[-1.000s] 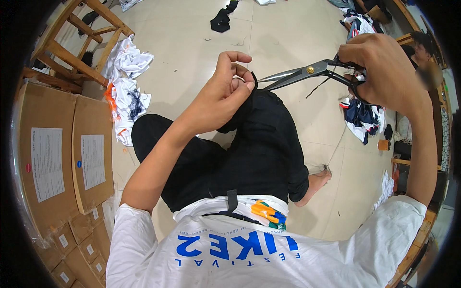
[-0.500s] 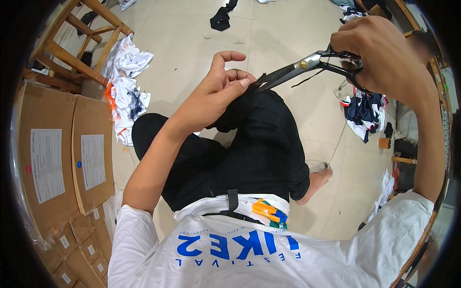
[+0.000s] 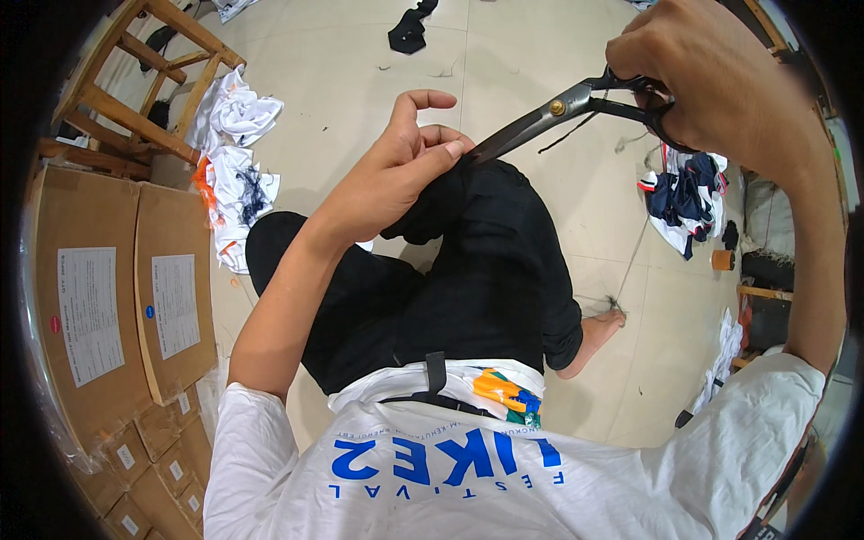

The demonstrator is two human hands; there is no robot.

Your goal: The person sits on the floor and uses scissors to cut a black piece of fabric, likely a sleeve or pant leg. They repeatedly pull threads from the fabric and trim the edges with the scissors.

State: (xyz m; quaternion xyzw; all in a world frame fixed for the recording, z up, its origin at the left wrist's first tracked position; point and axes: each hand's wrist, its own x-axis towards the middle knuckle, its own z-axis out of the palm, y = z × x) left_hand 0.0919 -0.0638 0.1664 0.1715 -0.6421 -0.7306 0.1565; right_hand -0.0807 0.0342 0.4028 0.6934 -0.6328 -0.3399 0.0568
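My right hand grips a large pair of scissors by its dark handles, raised at the upper right. The blades look closed together and point down and left. Their tip lies right beside the fingertips of my left hand. That hand pinches thumb against a finger, while the index finger curves loosely above. Whatever it pinches is too dark to make out against my black trousers. A dark thread hangs by the scissors.
Cardboard boxes are stacked at the left, below a wooden stool. White cloths with orange and dark threads lie near it. Navy and white garments lie at the right, and a black cloth piece lies on the tiled floor ahead.
The scissors' blades, slightly parted before, have come together. My right hand has shifted a little left and up. My left hand has barely moved, and the dark scrap at its fingertips no longer shows.
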